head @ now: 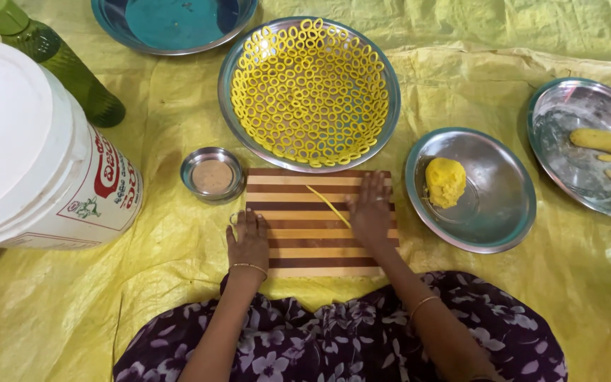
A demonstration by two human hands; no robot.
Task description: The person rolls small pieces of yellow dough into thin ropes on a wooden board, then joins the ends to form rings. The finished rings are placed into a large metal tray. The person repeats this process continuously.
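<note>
The right hand (370,209), spread flat, rolls a thin yellow dough strand (328,206) on the striped wooden board (298,244), while the left hand (249,240), spread, steadies the board's left edge.

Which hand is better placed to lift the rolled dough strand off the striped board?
Probably the right hand: it lies flat on the striped board with its palm over the lower end of the dough strand. The left hand rests at the board's left edge, apart from the strand.
</note>
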